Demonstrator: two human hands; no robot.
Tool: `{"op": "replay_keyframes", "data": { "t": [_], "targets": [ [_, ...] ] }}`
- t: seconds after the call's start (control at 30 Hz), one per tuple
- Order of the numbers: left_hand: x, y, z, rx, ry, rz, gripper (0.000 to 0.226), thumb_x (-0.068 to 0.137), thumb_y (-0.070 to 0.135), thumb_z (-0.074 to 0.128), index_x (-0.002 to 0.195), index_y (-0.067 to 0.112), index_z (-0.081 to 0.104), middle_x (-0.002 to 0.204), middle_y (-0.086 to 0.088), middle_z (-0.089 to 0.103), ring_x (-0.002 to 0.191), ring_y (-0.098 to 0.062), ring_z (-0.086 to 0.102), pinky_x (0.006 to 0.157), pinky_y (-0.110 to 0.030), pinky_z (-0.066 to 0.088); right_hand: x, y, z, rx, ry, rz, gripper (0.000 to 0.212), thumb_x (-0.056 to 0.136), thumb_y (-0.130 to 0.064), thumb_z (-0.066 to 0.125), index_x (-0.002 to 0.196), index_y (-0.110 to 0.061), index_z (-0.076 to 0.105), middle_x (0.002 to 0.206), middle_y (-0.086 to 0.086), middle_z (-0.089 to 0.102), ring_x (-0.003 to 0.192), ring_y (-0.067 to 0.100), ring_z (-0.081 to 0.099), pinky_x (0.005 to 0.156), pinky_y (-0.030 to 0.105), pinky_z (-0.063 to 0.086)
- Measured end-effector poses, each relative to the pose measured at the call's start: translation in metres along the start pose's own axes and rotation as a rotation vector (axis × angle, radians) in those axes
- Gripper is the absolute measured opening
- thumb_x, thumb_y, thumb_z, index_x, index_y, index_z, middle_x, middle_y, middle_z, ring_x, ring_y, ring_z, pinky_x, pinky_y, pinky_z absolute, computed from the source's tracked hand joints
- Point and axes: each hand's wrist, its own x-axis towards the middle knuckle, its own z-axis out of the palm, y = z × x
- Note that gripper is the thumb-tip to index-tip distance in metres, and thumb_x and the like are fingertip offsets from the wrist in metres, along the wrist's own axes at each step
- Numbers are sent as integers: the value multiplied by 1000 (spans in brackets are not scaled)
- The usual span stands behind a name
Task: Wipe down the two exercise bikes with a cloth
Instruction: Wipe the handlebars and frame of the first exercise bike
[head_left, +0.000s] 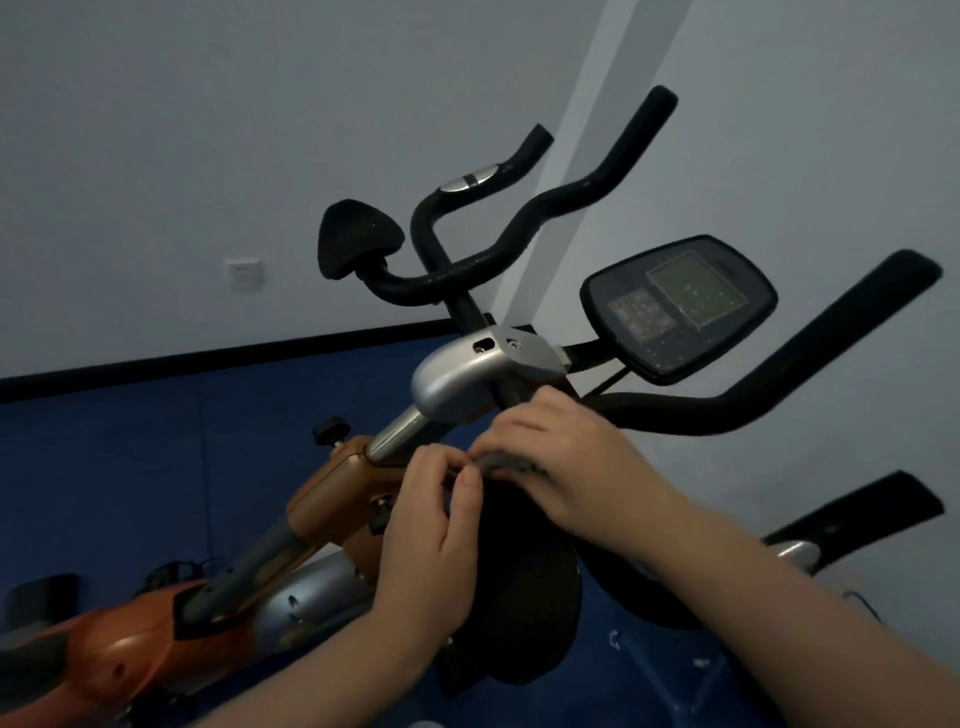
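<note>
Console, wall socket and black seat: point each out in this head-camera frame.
console (680, 306): head view, on its grey screen face.
wall socket (242, 275): head view, on the middle of the white plate.
black seat (530, 582): head view, on the dark padding below the hands.

Dim, bluish, underexposed frame. Brighter diagonal light band on wall (613, 171). Right hand (550, 457) motion-blurred. Wide-angle tilt and bending at edges; soft, noisy detail, faint sheen on silver housing (457, 374).

You see pale wall (260, 104) ahead, white socket (242, 275) low on it, black skirting strip (208, 358) beneath, blue floor mat (130, 467) below that.
</note>
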Motion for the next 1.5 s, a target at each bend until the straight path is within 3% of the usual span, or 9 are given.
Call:
{"op": "replay_keyframes", "data": {
  "t": [0.23, 0.4, 0.57, 0.8, 0.93, 1.13, 1.3, 1.43, 1.5],
  "targets": [
    [0, 2, -2, 0, -5, 21, 21, 91, 38, 36, 91, 35, 57, 90, 14, 57, 89, -6, 57, 74, -7, 39, -19, 29, -20, -120, 204, 247, 20, 86, -21, 63, 106, -22, 69, 101, -3, 68, 93, 20, 52, 78, 38, 49],
    [11, 10, -9, -84, -33, 64, 14, 87, 29, 48, 85, 33, 62, 86, 9, 63, 83, -12, 62, 71, -17, 46, -26, 14, -7, -77, 179, 137, 23, 89, -19, 59, 107, -21, 72, 105, -6, 69, 87, 19, 53, 75, 26, 45],
    [60, 33, -1, -44, -241, 10, 22, 89, 13, 57, 83, 33, 66, 85, 13, 68, 81, -4, 65, 68, -10, 48, -49, 47, -30, -114, 475, 590, 21, 86, -18, 66, 107, -23, 69, 102, -4, 69, 94, 20, 53, 76, 26, 39],
    [88, 43, 35, -26, -353, -42, 22, 88, 10, 57, 85, 31, 63, 83, 4, 70, 79, -9, 66, 78, -34, 56, -37, 22, -17, -26, 419, 528, 32, 85, -14, 66, 115, -25, 67, 105, -9, 67, 96, 15, 52, 78, 23, 42],
    [87, 41, 40, 22, -407, -15, 17, 83, 23, 58, 85, 39, 64, 79, 5, 68, 73, -12, 65, 74, -39, 57, -80, 54, -55, -17, 787, 888, 32, 80, -27, 72, 110, -31, 65, 93, -3, 62, 86, 13, 55, 72, 15, 39],
    [85, 43, 38, 66, -409, 23, 21, 85, 19, 61, 86, 39, 63, 86, 8, 67, 78, -12, 64, 78, -43, 55, -49, 35, -9, 37, 987, 1073, 25, 87, -19, 66, 111, -16, 67, 107, 0, 53, 102, 16, 49, 82, 19, 36],
    [85, 39, 35, 19, -388, -10, 23, 86, 13, 57, 84, 34, 65, 83, 11, 69, 79, -3, 64, 77, -33, 55, -51, 32, -10, 29, 767, 888, 25, 83, -17, 70, 108, -18, 69, 104, -5, 55, 96, 12, 54, 81, 15, 40],
    [82, 36, 32, -61, -345, -59, 29, 88, 8, 56, 82, 35, 66, 85, 14, 69, 80, -1, 64, 72, -22, 49, -50, 35, -20, 11, 960, 1065, 23, 87, -18, 65, 110, -15, 67, 105, -3, 54, 101, 17, 55, 84, 26, 46],
    [81, 36, 26, -75, -340, -77, 29, 88, 8, 55, 82, 35, 65, 86, 18, 68, 81, 1, 64, 70, -20, 47, -25, 4, 7, 62, 848, 981, 24, 87, -18, 65, 111, -19, 65, 111, -2, 55, 100, 13, 54, 85, 29, 51]
  ]
}}
